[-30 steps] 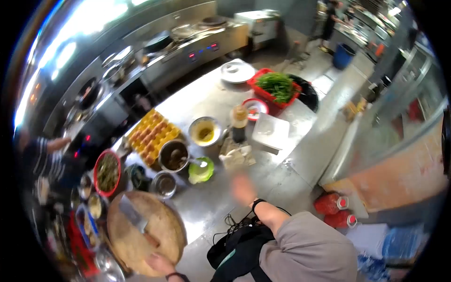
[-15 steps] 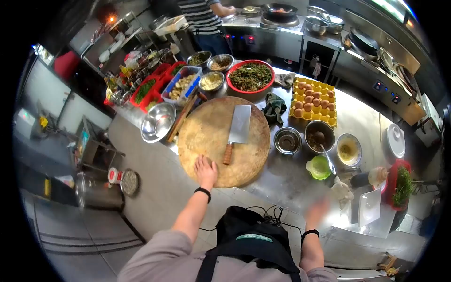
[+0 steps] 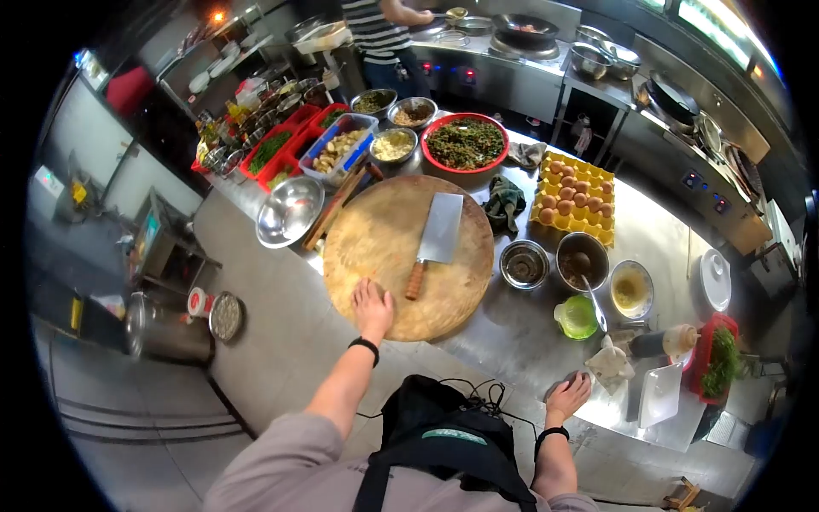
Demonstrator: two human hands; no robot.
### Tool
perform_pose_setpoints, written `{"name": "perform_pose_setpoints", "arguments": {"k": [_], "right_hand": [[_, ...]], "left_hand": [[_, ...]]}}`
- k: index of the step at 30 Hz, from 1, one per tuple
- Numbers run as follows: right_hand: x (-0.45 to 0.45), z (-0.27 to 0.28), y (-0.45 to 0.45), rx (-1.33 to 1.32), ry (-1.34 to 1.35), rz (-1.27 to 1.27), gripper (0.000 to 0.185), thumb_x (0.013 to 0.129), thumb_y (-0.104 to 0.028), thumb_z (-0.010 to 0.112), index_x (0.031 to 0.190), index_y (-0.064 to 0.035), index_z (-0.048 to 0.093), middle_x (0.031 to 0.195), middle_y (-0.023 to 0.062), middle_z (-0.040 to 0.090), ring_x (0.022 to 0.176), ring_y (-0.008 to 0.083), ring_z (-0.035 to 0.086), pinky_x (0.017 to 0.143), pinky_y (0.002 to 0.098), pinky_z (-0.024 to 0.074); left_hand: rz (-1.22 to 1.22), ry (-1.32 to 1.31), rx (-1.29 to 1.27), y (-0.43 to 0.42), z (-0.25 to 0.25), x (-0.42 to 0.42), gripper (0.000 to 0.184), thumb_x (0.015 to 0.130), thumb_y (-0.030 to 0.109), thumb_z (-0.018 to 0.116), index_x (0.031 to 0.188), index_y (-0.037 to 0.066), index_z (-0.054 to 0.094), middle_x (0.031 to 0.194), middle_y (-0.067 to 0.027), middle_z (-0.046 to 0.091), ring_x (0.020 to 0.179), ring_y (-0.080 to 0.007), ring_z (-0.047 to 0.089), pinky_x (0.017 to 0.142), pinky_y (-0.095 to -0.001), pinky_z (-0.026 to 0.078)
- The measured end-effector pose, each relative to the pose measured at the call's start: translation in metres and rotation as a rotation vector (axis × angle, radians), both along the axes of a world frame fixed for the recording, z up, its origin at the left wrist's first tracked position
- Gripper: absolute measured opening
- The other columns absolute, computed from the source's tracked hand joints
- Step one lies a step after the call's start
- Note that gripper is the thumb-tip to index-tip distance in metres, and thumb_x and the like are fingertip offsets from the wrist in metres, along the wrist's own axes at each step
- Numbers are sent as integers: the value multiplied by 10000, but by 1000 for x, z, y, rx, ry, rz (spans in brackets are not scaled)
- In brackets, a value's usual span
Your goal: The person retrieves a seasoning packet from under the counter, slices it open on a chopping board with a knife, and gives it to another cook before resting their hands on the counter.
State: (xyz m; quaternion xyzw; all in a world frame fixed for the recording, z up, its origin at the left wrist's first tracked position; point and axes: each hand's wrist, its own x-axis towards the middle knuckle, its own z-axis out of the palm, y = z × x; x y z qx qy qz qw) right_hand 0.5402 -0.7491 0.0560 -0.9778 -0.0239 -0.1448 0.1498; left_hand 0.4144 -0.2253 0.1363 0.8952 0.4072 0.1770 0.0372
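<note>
My left hand [image 3: 373,309] lies flat on the near edge of a round wooden chopping board [image 3: 367,235], holding nothing. Across the board rests a cleaver [image 3: 442,229], its brown wooden handle towards me and a little right of that hand. My right hand [image 3: 568,398] rests at the near edge of the steel table [image 3: 503,350], its fingers laid out and nothing in its grip. Just beyond its fingertips is a crumpled pale cloth [image 3: 610,367]. Beside the cloth lie a sauce bottle [image 3: 664,342] and a white rectangular dish [image 3: 660,397].
Behind the board stand a red basin of chopped greens [image 3: 465,143] and a blue-rimmed tub [image 3: 339,154]. A yellow egg tray [image 3: 554,218], a steel pot with a ladle [image 3: 583,256] and a green bowl [image 3: 577,317] are on the right. A co-worker [image 3: 375,34] stands by the stove.
My right hand, blurred before, has come down onto the table edge beside the cloth. My left hand stays on the board. The view has shifted slightly.
</note>
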Motion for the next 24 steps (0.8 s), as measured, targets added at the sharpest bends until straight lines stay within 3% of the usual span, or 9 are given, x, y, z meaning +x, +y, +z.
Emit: {"name": "perform_pose_setpoints", "arguments": {"k": [24], "right_hand": [[0,15,2,46,-45,14,459,851,-144,625,1296,-62,552,1391,191,496,1314,432,439,1137,559,357]], "left_hand": [[-52,-61,23,2,-9,-1,529,942,304,640,1327,-43,535,1484,-218,493,1420,-393,409,1205,-528,275]]}}
